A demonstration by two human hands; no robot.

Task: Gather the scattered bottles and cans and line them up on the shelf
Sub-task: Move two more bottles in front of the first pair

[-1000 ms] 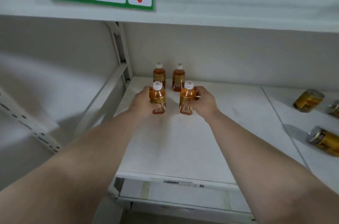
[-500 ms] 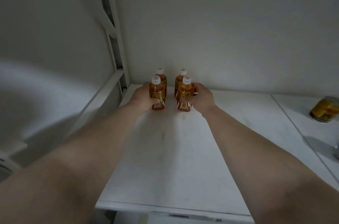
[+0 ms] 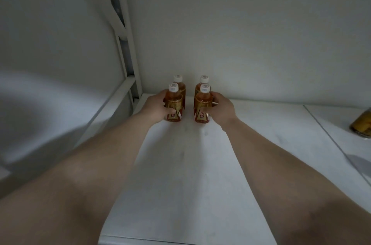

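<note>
While upright, front bottles (image 3: 174,97) seemingly within both hands (image 3: 157,107)

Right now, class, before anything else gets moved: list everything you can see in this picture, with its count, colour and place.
Rear left bottle: 1, amber with white cap, upright by the back wall.
Rear right bottle: 1, amber with white cap, upright by the back wall.
Front left bottle: 1, amber with white cap, just in front of the rear left one.
Front right bottle: 1, amber with white cap, just in front of the rear right one.
Can: 1, gold, far right, cut off by the frame.
Shelf: 1, white, under everything.
Upright post: 1, white, rear left corner.
Left hand: 1, grips the front left bottle.
Right hand: 1, grips the front right bottle.
</note>
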